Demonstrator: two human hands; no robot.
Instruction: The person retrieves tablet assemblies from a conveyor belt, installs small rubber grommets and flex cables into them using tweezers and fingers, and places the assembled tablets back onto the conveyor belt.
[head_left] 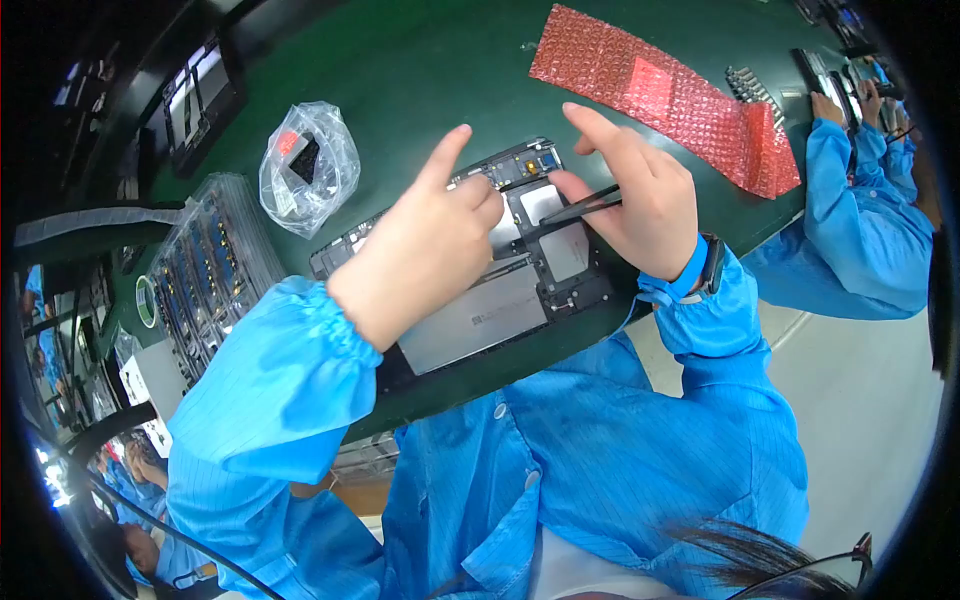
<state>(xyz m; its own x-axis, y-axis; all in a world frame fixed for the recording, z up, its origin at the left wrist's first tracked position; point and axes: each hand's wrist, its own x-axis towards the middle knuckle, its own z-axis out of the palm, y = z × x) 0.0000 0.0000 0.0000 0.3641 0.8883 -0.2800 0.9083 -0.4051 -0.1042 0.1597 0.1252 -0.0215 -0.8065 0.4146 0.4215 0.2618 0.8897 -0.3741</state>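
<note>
Green counter (420,60), pale floor right. Opened phone (480,290) lies at the near edge; left hand (425,250) loosely curled over it, forefinger up. Right hand (640,195) pinches black tweezers (580,208) above it; red bubble wrap (670,95) behind.

Counting one opened phone (480,280) with its back off, one pair of black tweezers (580,208), one clear plastic bag (310,165) and one strip of red bubble wrap (665,95). Also one clear parts tray (205,270), one roll of tape (146,300), one wristwatch (712,265). Two bare hands at the phone, left (425,245) and right (635,195).
</note>
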